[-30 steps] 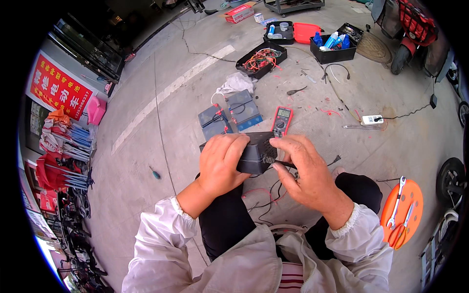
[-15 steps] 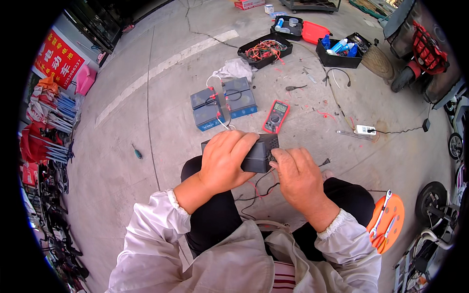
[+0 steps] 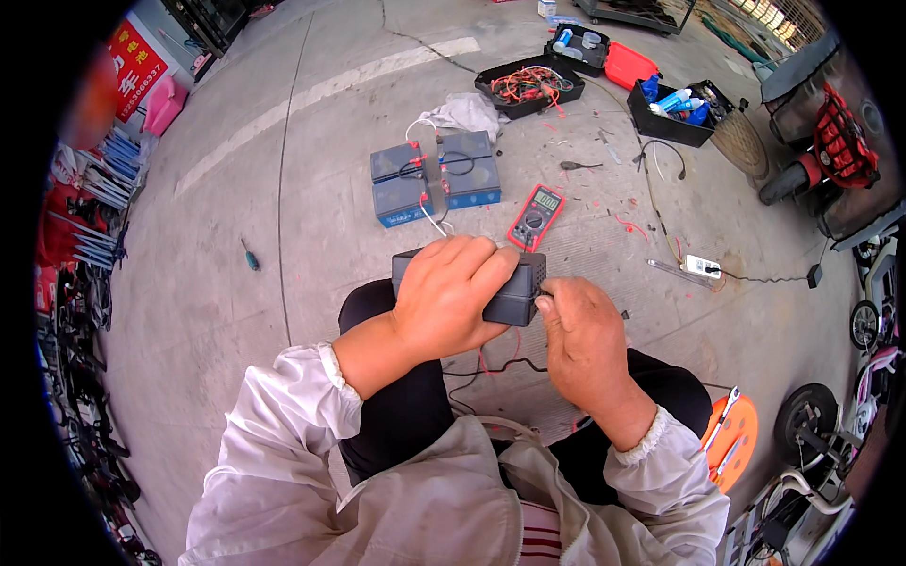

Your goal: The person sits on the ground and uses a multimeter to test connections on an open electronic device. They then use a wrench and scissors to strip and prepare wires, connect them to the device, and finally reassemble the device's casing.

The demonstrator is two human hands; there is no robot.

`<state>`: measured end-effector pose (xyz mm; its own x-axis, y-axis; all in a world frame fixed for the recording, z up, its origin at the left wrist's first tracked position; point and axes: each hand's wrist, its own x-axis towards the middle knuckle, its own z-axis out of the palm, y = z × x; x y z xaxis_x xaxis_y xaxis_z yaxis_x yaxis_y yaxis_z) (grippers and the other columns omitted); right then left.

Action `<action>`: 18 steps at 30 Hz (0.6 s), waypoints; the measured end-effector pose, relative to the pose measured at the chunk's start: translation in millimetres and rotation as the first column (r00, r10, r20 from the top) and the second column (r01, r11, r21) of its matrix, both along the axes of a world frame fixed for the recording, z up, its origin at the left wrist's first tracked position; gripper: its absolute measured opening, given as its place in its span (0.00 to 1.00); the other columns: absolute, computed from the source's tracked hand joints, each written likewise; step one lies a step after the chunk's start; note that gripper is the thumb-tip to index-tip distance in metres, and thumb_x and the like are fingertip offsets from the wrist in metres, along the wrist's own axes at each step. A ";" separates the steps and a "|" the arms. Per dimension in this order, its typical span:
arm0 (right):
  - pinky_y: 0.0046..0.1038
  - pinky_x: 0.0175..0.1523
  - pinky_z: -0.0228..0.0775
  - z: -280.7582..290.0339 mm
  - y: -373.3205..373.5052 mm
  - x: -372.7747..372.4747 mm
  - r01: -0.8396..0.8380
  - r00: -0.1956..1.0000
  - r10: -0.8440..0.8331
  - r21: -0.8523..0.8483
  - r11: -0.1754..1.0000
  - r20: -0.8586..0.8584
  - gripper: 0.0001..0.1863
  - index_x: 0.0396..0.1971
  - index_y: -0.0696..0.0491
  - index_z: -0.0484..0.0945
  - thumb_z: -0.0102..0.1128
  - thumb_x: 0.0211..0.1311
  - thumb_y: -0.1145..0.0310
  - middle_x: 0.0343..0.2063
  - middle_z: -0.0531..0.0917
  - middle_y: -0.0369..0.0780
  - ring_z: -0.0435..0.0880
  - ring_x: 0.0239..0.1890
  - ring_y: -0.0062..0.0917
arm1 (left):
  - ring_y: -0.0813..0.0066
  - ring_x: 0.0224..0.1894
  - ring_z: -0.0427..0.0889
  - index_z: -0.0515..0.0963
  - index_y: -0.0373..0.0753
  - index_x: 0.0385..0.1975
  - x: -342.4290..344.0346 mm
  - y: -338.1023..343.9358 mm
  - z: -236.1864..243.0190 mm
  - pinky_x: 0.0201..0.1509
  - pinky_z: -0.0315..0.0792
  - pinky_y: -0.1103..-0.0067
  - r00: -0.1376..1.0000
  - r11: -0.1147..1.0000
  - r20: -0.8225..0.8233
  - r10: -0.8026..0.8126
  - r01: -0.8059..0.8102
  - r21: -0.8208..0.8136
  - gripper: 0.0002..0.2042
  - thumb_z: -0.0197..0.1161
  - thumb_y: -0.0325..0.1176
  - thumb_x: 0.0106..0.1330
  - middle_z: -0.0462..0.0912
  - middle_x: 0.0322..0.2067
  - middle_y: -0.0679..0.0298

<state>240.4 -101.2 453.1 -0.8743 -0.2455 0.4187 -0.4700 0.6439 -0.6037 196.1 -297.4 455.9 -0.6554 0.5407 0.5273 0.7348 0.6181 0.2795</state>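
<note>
Above my lap is a black plastic box (image 3: 514,304) with rows of vent holes at its right end. My left hand (image 3: 448,291) wraps over its top, thumb along the near side. At the vented end, my right hand (image 3: 583,330) pinches the edge with thumb and bent forefinger; any small part between those fingertips is hidden. Dark and red wires (image 3: 495,370) show beneath the box. Beyond it lie a red multimeter (image 3: 536,217) and, to its left, grey-blue batteries (image 3: 401,195) joined by short black and white leads with red ends.
Farther off are a black tray of tangled wires (image 3: 528,87), an open case (image 3: 578,49) and a bin of bottles (image 3: 670,121). A white power strip (image 3: 701,267) lies right, an orange stool (image 3: 734,441) with wrenches near right. A screwdriver (image 3: 249,257) lies left.
The whole view has shifted a little. Both hands stay on the black box, which is turned slightly; my right fingers remain at its vented end.
</note>
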 end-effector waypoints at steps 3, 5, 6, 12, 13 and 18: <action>0.45 0.39 0.69 -1.7 -0.1 -5.2 -0.044 0.999 0.047 -0.098 0.994 0.027 0.09 0.40 0.59 0.74 0.61 0.64 0.73 0.29 0.76 0.48 0.77 0.33 0.47 | 0.55 0.35 0.79 0.77 0.40 0.45 -2.7 0.8 -2.9 0.38 0.73 0.66 0.999 0.999 0.001 0.040 -0.040 0.021 0.32 0.77 0.32 0.31 0.77 0.34 0.59; 0.43 0.38 0.69 -1.9 2.5 -5.4 -0.048 0.999 0.047 -0.046 0.998 -0.014 0.10 0.42 0.58 0.74 0.61 0.64 0.72 0.31 0.77 0.48 0.77 0.33 0.47 | 0.55 0.36 0.79 0.77 0.41 0.46 -2.0 2.1 -0.6 0.38 0.73 0.66 0.998 0.998 0.037 0.045 -0.047 0.044 0.32 0.77 0.33 0.32 0.77 0.34 0.59; 0.42 0.37 0.70 -1.8 3.4 -6.0 -0.049 0.998 0.048 -0.020 0.999 -0.036 0.10 0.43 0.58 0.74 0.61 0.64 0.72 0.32 0.77 0.48 0.77 0.34 0.47 | 0.55 0.36 0.79 0.77 0.42 0.46 -2.4 2.4 0.2 0.38 0.74 0.66 0.997 0.997 0.054 0.047 -0.050 0.056 0.32 0.78 0.33 0.32 0.77 0.35 0.59; 0.35 0.34 0.71 -10.5 7.5 -4.2 -0.007 0.971 0.046 0.164 0.986 -0.236 0.17 0.46 0.54 0.76 0.67 0.58 0.70 0.34 0.78 0.41 0.78 0.33 0.38 | 0.56 0.38 0.80 0.75 0.43 0.52 1.2 -1.1 -2.0 0.39 0.74 0.65 0.994 1.000 0.110 0.017 -0.019 0.021 0.33 0.78 0.37 0.40 0.77 0.36 0.59; 0.34 0.33 0.71 -10.3 7.7 -4.2 0.007 0.965 0.044 0.193 0.981 -0.258 0.17 0.46 0.53 0.76 0.67 0.57 0.70 0.33 0.77 0.41 0.77 0.32 0.37 | 0.55 0.39 0.80 0.75 0.42 0.52 1.7 -1.1 -2.8 0.41 0.75 0.65 0.992 0.999 0.122 0.007 -0.012 0.040 0.33 0.78 0.37 0.40 0.77 0.37 0.59; 0.33 0.29 0.68 -9.5 5.2 -5.8 0.044 0.944 0.059 0.300 0.953 -0.325 0.16 0.43 0.53 0.76 0.68 0.55 0.69 0.29 0.74 0.39 0.74 0.28 0.34 | 0.51 0.45 0.80 0.74 0.39 0.52 0.7 -4.8 -5.2 0.47 0.75 0.63 0.985 0.992 0.155 -0.072 0.055 0.116 0.36 0.80 0.38 0.38 0.80 0.43 0.55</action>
